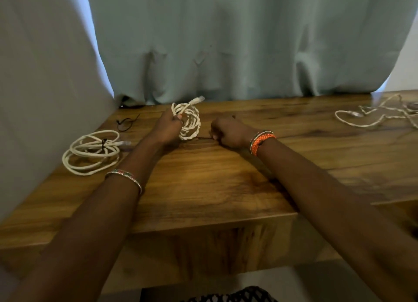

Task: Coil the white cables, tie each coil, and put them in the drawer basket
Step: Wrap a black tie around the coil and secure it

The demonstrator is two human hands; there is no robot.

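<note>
Head view. Left hand (168,127) grips a small white coil (188,124), fingers curled round its near-left side; coil stands upright on edge on the table (214,177), its plug end (197,100) poking up and right above the loops. Right hand (226,132) is fisted just right of the coil, knuckles on the wood, pinching a thin dark tie (204,138) that runs along the table toward the coil's base. An orange band (262,141) sits at the right wrist, a bangle (126,177) on the left forearm.

Far left: tied coil (90,152), flat on the table, dark tie across its loops. Behind it, spare ties (126,122), loose. Far right: untidy loose cable (375,113), well apart from both hands. Curtain (237,41) hangs behind the table.
</note>
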